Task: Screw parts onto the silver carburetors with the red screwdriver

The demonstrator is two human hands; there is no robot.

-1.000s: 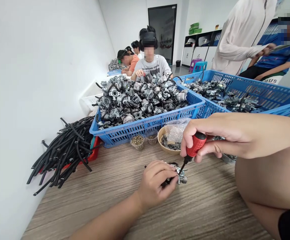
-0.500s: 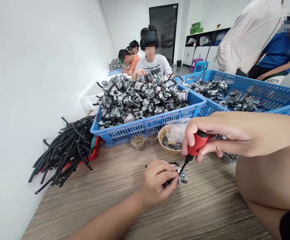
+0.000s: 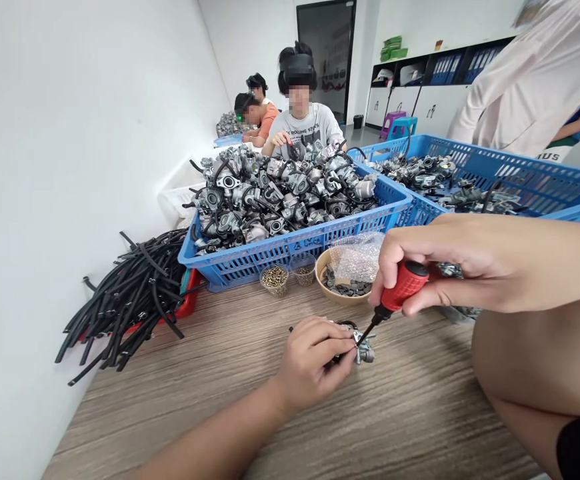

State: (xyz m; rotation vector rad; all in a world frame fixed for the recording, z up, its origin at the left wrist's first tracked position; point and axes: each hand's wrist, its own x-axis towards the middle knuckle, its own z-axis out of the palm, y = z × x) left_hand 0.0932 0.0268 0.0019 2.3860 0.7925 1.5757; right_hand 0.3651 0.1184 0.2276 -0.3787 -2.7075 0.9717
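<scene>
My left hand (image 3: 313,360) is closed around a small metal carburetor (image 3: 365,352) on the wooden table, covering much of it. A bit of black hose shows above the fingers. In my right hand (image 3: 435,267) is a screwdriver (image 3: 404,285) with a red and black handle, held tilted by the fingertips. Its dark shaft slants down to the left, and the tip meets the carburetor beside my left fingertips. Whether a screw sits under the tip is too small to tell.
Beyond my hands stands a blue crate (image 3: 295,248) heaped with carburetors, with another blue crate (image 3: 520,167) at right. Two plastic cups of small brass parts (image 3: 274,279) and a bowl (image 3: 343,300) sit before it. Black hoses (image 3: 125,293) lie left. A co-worker (image 3: 303,123) sits opposite.
My right hand and the screwdriver handle have shifted slightly to the right, the handle leaning a little more. The left hand keeps its hold. The standing person at right has moved rightward in view.
</scene>
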